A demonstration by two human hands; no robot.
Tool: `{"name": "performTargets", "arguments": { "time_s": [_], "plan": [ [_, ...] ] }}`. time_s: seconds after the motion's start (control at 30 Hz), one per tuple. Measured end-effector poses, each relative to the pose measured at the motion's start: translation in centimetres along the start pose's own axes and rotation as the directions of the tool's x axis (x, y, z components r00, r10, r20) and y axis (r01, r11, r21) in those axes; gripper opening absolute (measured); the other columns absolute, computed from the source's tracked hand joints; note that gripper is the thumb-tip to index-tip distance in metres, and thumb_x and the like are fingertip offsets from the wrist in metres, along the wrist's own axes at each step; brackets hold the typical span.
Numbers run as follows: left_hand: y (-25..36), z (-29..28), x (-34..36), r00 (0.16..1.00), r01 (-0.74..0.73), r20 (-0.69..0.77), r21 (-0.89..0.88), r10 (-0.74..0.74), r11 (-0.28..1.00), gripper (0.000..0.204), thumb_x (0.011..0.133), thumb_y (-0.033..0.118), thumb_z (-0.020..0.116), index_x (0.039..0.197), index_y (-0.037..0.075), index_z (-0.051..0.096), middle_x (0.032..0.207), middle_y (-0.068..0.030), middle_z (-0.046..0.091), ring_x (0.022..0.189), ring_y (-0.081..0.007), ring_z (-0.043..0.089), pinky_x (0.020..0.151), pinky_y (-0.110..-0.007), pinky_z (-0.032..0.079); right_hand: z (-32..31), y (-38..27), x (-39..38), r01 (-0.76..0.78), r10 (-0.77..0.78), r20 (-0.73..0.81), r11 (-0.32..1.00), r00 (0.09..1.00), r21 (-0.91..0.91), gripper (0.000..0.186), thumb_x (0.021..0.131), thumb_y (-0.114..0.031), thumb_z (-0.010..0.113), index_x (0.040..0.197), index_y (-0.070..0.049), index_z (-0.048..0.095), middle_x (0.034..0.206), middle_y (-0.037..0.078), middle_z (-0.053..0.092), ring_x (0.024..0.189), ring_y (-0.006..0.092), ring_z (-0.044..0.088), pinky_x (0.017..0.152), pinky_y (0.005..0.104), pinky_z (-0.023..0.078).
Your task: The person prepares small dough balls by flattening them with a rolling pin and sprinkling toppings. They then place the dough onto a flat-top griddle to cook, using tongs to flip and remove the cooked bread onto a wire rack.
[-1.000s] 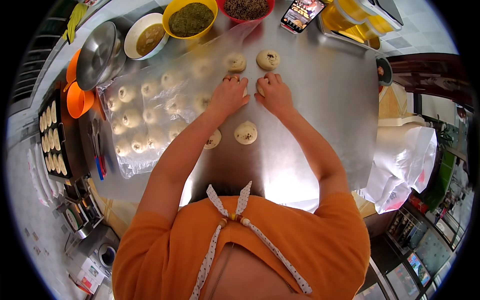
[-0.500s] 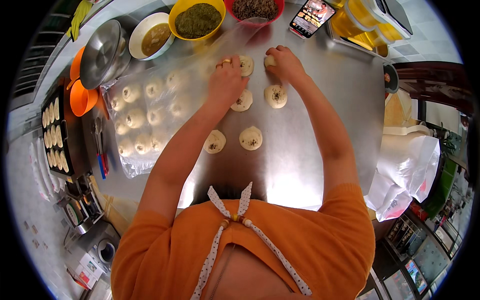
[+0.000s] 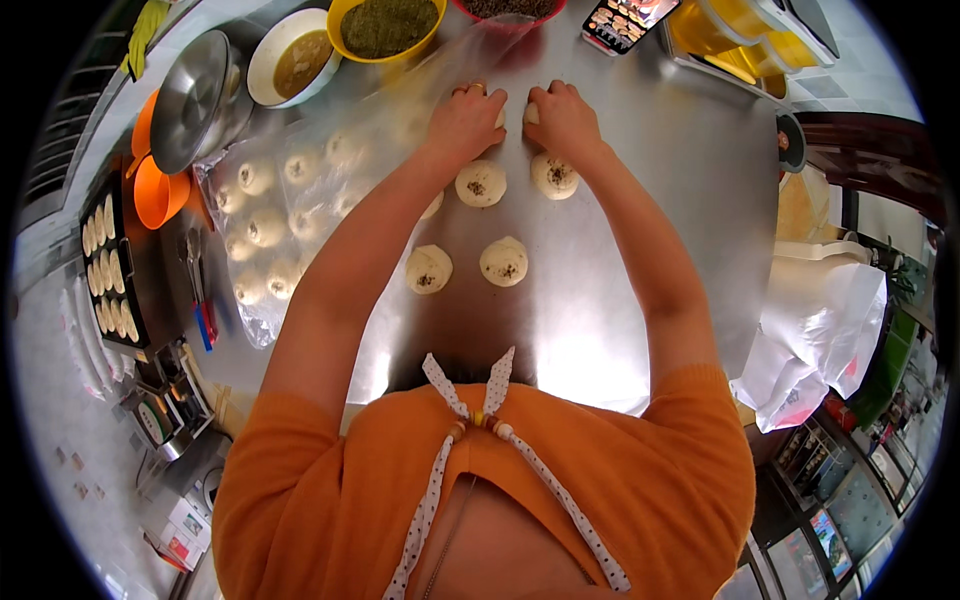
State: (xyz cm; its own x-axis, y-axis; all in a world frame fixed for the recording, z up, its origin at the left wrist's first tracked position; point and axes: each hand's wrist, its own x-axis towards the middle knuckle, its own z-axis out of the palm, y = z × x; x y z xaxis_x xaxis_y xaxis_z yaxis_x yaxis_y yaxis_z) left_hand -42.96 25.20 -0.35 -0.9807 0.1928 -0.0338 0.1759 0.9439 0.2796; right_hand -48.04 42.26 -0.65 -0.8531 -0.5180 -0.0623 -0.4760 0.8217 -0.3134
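At the far middle of the steel table, my left hand (image 3: pixel 464 125) curls its fingers over a round dough piece (image 3: pixel 500 118), most of which it hides. Close to its right, my right hand (image 3: pixel 563 120) is cupped round another dough piece (image 3: pixel 531 113), only its left edge showing. Nearer me lie flattened dough rounds with dark specks on top: one below my left hand (image 3: pixel 481 184), one under my right wrist (image 3: pixel 554 176), and two closer still (image 3: pixel 429 269) (image 3: pixel 503 261). My left forearm partly covers one more pale round (image 3: pixel 433 206).
Clear plastic film (image 3: pixel 262 318) covers several dough balls at left. A steel bowl (image 3: pixel 190 100), orange containers (image 3: pixel 160 192), a white bowl (image 3: pixel 262 75), a yellow bowl (image 3: pixel 337 35) and a red bowl (image 3: pixel 540 18) line the far side, beside a phone (image 3: pixel 617 25). Left stands a black tray (image 3: pixel 128 262).
My left hand has shifted over the far dough round, which was mostly exposed beside it before. My right hand has moved slightly, still on its dough piece. The whole view has shifted a little.
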Motion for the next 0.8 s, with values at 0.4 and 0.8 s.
{"name": "performTargets", "arguments": {
  "time_s": [0.4, 0.8],
  "plan": [
    [2.5, -4.9, -15.2, 0.989, -0.081, -0.135, -0.203, 0.054, 0.976, 0.051, 0.078, 0.03, 0.071, 0.12, 0.007, 0.052, 0.12, -0.0131, 0.053, 0.106, -0.0335, 0.054, 0.089, -0.041, 0.047, -3.0, -5.0, -13.0, 0.128, -0.13, -0.021, 0.917, 0.991, 0.378, 0.051, 0.071, -0.018, 0.074, 0.118, -0.01, 0.055, 0.124, 0.008, 0.052, 0.117, 0.0279, 0.049, 0.092, 0.0388, 0.046],
    [1.7, -0.6, -21.4, 0.989, 0.126, -0.05, -0.202, -0.139, 0.971, 0.04, 0.069, 0.02, 0.075, 0.103, 0.011, 0.056, 0.103, -0.0113, 0.054, 0.098, -0.0349, 0.054, 0.08, -0.041, 0.05, 3.5, -11.0, -17.0, 0.269, -0.206, -0.222, 0.911, 0.953, 0.312, 0.033, 0.065, -0.008, 0.073, 0.095, -0.009, 0.06, 0.096, 0.007, 0.055, 0.095, 0.0244, 0.054, 0.079, 0.0355, 0.047]
  ]
}}
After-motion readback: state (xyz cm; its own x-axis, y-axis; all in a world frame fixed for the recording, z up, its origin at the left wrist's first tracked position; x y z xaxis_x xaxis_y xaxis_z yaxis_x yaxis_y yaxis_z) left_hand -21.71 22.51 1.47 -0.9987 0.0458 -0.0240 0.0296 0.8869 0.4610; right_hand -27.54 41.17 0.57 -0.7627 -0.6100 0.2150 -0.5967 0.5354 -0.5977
